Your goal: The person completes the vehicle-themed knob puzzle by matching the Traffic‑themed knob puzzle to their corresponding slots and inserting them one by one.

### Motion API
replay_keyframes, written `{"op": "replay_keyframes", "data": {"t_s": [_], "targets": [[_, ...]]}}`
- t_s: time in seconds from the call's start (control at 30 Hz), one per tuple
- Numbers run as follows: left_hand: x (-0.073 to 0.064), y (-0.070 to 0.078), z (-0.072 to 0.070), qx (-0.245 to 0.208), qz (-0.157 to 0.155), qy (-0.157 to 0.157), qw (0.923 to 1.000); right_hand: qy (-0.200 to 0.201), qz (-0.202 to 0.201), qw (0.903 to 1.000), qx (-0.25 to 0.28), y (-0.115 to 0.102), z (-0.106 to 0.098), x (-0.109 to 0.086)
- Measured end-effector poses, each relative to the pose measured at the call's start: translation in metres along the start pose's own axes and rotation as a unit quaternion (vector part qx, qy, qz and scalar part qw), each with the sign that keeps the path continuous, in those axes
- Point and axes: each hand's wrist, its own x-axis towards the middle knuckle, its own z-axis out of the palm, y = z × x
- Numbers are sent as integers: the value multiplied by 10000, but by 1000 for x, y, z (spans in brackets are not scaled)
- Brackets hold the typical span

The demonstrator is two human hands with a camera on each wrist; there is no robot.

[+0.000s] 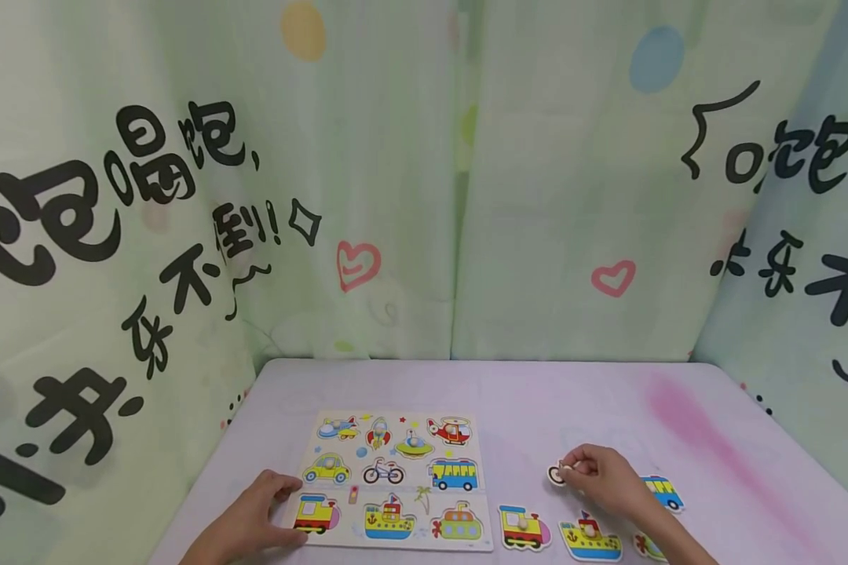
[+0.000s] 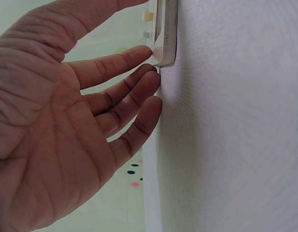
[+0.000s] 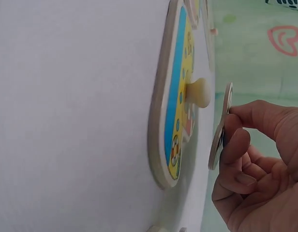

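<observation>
Your right hand (image 1: 604, 477) pinches a small flat puzzle piece (image 1: 557, 473) between thumb and curled fingers and holds it just above the counter (image 1: 572, 400), at about 3 o'clock from the puzzle board (image 1: 396, 479). The print on this piece is too small to tell. Your left hand (image 1: 257, 510) has straight, relaxed fingers that touch the board's left edge at 9 o'clock. A train piece (image 1: 523, 527), a ship piece (image 1: 590, 540) and a bus piece (image 1: 663, 492) lie near your right hand.
</observation>
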Motion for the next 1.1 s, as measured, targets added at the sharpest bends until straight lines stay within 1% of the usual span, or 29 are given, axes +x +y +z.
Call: {"op": "replay_keyframes", "data": {"t_s": [0.1,0.3,0.43,0.57,0.67,0.8,0.9,1.1], "targets": [[0,1,0,16,23,20,10000,-9,64,9998,186,-5,0,-2],[0,1,0,2,-42,5,10000,56,-164,9987,483,-14,5,-5],[1,0,0,11,-37,-3,10000,99,-167,9970,747,-21,13,-6],[0,-1,1,35,-3,-20,10000,102,-168,9960,873,-30,23,-8],[0,-1,0,41,-27,-46,10000,34,-250,9951,957,-37,29,-11],[1,1,0,9,-139,-98,9999,-129,-361,9931,1106,-45,36,-12],[1,1,-1,3,-120,-101,9999,-213,-424,9922,1154,-52,41,-13],[-1,1,-1,-16,0,12,10000,-259,-592,9907,1201,-63,48,-14]]}}
